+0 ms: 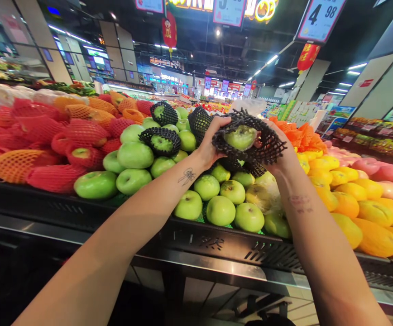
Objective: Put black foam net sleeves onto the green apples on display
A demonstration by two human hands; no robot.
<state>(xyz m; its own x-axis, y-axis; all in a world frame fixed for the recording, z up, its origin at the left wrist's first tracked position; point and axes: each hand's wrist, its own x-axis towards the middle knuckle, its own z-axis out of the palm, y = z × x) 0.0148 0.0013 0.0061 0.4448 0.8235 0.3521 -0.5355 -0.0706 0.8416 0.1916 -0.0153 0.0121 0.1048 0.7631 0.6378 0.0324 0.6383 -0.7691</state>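
Between my two hands is a green apple partly wrapped in a black foam net, held above the fruit display. My left hand grips the net's left side, with its thumb along the upper edge. At the right side, my right hand closes round the net, which covers most of its fingers. Below lie loose green apples. Just left of my left hand stands another black foam net, and beyond it are netted green apples.
Red and orange netted fruit is piled at the left. Yellow fruit and pink fruit fill the right side. A black display edge runs along the front. Price signs hang overhead.
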